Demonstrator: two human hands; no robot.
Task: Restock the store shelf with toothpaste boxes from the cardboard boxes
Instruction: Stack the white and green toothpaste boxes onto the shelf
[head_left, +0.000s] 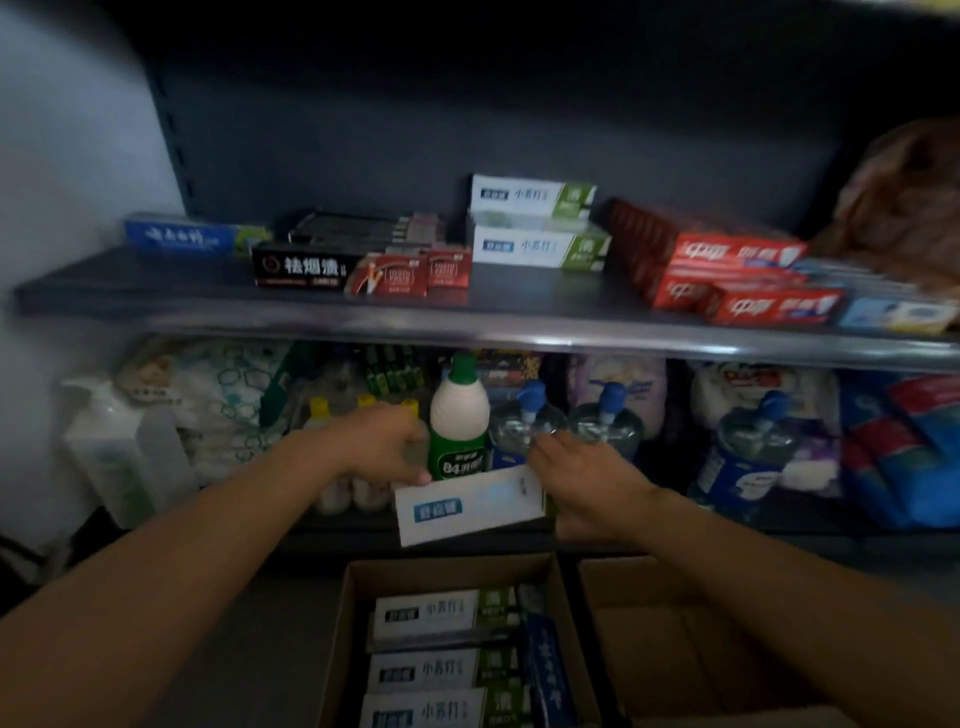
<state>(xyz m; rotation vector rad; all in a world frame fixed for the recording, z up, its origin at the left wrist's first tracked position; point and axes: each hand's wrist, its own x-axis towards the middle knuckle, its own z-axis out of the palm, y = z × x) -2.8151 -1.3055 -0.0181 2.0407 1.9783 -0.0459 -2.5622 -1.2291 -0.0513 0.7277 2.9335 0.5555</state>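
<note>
Both of my hands hold one white toothpaste box (467, 506) in the air between the lower shelf and the cardboard boxes. My left hand (382, 441) grips its left end; my right hand (582, 478) grips its right end. Below, an open cardboard box (358, 597) holds several white-and-green toothpaste boxes (441, 616) and a blue one (550, 670). The upper shelf (322, 306) carries two stacked white-and-green boxes (537, 244), black-and-red boxes (358, 265), red boxes (727, 275) and a blue box (182, 236).
A second open cardboard box (670, 639) stands to the right, its inside empty as far as seen. The lower shelf is crowded with a green-and-white bottle (460, 421), pump bottles (605, 421), tissue packs (218, 395) and refill bags (914, 447). A brown bag (909, 202) lies far right on the upper shelf.
</note>
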